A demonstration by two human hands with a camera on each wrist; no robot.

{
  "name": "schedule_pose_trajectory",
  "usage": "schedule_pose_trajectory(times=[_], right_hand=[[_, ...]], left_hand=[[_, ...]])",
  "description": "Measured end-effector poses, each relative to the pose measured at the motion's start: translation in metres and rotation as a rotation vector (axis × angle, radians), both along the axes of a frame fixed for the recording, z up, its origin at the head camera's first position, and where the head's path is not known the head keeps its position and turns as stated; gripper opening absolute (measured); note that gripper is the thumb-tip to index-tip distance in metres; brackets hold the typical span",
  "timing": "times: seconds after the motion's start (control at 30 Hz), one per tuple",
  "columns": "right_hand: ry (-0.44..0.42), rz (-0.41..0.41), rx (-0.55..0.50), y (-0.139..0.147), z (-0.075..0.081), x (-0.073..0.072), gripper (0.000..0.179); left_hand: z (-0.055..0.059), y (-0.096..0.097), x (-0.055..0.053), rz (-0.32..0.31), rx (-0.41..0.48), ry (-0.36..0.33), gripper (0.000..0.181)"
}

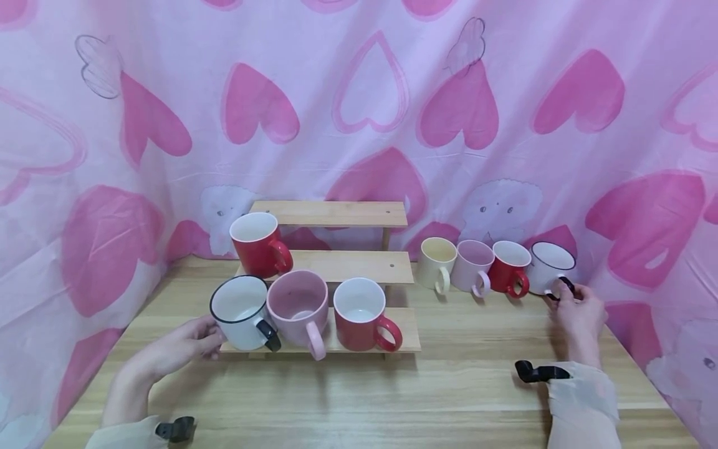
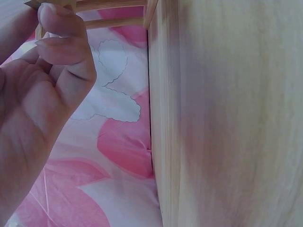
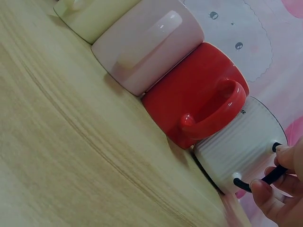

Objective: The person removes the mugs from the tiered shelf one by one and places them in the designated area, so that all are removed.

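Note:
At the right end of a row of mugs, my right hand [image 1: 579,315] pinches the black handle [image 3: 274,175] of a white ribbed mug [image 3: 239,146] with a dark rim. The mug stands beside a red mug [image 3: 196,97]. My left hand [image 1: 176,346] is at the left end of the lowest tier of a wooden shelf [image 1: 406,327]; thumb and fingers [image 2: 64,49] grip the board's end. Right above those fingers stands a white mug [image 1: 238,312] with a black rim and handle. A pink mug [image 1: 297,305] and a red-and-white mug [image 1: 359,315] share that tier.
Another red mug [image 1: 255,246] stands on the middle tier's left end. The top tier [image 1: 336,213] is behind it. A cream mug [image 1: 436,262] and a lilac mug [image 1: 470,265] complete the right row on the wooden table [image 1: 392,399]. A pink heart-patterned curtain [image 1: 314,156] hangs behind.

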State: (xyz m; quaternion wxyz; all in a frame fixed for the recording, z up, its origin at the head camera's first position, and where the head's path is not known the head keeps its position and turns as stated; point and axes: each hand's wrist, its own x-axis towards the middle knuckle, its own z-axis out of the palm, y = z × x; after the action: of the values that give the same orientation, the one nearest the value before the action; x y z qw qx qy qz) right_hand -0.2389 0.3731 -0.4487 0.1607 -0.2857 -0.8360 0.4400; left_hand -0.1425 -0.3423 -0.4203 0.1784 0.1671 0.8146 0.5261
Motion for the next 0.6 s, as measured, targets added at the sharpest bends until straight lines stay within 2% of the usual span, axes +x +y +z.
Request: schedule_pose_trajectory(times=[0.3,0.37,0.43,0.5,0.6], right_hand=[[0.017,-0.019,0.018,-0.0009,-0.0057,0.0025,0.049],[0.025,0.007,-0.024,-0.0004,-0.0056,0.0042,0.048],[0.044,0.034,-0.133,0.0008,-0.004,0.0051,0.047],[0.087,0.065,-0.29,0.0015,-0.0028,0.0054,0.046],[0.126,0.071,-0.511,0.002,-0.0023,0.006,0.046]], left_hand=[[-0.0009,0.0012,-0.0021,-0.023,0.018,0.0,0.024],[-0.001,0.0018,-0.0028,-0.02,0.018,-0.001,0.025],[-0.0012,0.002,-0.0032,-0.021,0.016,0.005,0.025],[-0.0014,0.0017,-0.0027,-0.013,0.003,0.008,0.024],[-0.0017,0.0002,-0.0014,-0.01,-0.008,0.016,0.023]])
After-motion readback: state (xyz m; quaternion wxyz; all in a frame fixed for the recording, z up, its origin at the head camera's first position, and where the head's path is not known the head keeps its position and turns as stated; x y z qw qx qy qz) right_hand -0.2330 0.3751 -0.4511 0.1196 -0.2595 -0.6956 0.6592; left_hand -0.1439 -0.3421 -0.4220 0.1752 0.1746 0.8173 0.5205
